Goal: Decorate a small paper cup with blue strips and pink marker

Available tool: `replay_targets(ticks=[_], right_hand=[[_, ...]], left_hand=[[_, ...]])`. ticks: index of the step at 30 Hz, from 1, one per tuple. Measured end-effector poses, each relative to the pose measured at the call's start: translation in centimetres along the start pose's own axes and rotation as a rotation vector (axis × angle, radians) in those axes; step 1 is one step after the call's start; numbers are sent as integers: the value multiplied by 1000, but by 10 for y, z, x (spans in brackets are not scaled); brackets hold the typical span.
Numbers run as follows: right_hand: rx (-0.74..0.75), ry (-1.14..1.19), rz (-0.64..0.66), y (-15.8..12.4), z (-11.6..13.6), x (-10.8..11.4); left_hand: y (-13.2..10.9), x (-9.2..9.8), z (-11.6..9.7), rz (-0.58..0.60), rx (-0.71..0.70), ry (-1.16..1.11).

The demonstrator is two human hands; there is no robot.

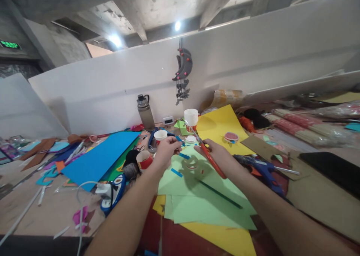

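Observation:
Over the pale green paper [208, 207], my left hand [167, 149] pinches a small blue paper strip [180, 140] between thumb and fingers. My right hand [218, 152] grips scissors with orange-red handles [213, 162], their blades pointing up and away, a little right of the strip. Whether the blades are apart is hard to make out. Cut blue paper pieces [176, 172] lie on the green sheet below my hands. A thin dark green strip [221, 194] lies slantwise nearer to me. A white paper cup [160, 136] stands just behind my left hand.
Blue card [104, 154] lies left, beside a red paper cup [144, 160] and a blue power strip [114, 192]. Stacked cups [191, 119] and yellow paper [222, 126] are behind. A blue glue gun [267, 173] lies right. A bottle [145, 113] stands by the white partition.

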State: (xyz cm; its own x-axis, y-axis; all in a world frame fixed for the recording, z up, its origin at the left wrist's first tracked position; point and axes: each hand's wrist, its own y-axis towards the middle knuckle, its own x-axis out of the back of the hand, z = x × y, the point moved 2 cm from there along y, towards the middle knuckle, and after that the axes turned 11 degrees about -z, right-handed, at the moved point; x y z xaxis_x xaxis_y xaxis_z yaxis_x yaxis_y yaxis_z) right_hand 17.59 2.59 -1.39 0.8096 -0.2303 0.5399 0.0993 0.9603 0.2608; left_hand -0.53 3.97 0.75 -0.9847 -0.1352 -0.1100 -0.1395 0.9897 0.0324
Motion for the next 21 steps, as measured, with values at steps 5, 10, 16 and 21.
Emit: replay_targets(ticks=[5,10,16,21], right_hand=[[-31,-259,-37,3,0,7],[16,-265,-60,0,3,6],[159,167,67,-7,11,1],[194,306,143,-13,12,-7]], left_hand=[[2,1,7,52,39,86],[3,-1,11,60,78,60],[-2,-3,3,42,136,-118],[-4,-1,-4,58,36,-93]])
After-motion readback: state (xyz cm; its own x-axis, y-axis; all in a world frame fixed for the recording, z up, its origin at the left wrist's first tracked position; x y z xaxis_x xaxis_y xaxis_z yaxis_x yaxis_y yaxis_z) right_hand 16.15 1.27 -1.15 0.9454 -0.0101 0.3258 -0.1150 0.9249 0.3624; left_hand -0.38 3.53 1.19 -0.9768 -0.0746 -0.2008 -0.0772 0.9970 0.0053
